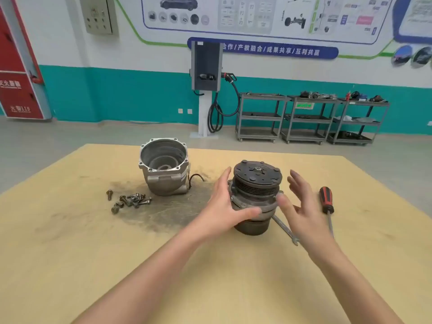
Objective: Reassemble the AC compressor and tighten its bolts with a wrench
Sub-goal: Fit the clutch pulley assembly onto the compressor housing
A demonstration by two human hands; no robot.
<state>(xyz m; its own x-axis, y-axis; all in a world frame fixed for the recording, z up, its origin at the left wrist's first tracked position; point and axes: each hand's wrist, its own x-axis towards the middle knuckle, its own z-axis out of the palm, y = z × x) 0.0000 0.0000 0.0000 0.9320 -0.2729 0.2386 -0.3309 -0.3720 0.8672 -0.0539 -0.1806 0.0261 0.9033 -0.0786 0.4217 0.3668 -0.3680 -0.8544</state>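
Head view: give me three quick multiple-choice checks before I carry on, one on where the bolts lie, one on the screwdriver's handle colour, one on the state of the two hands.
1. Where do the loose bolts lie?
A. Inside the housing
B. On the table, in front of the housing and toward its left
C. Beside the screwdriver

2. What colour is the screwdriver handle?
A. Red and black
B. Blue
C. Yellow

3. How are the hands at the pulley unit?
A. Both hold tools
B. Both curled into fists
C. Both open, one on each side

Answers:
1 B: the bolts sit in a cluster on the table by the open housing.
2 A: red grip with black stripes.
3 C: left hand lies against the unit with straight fingers, right hand spread beside it.
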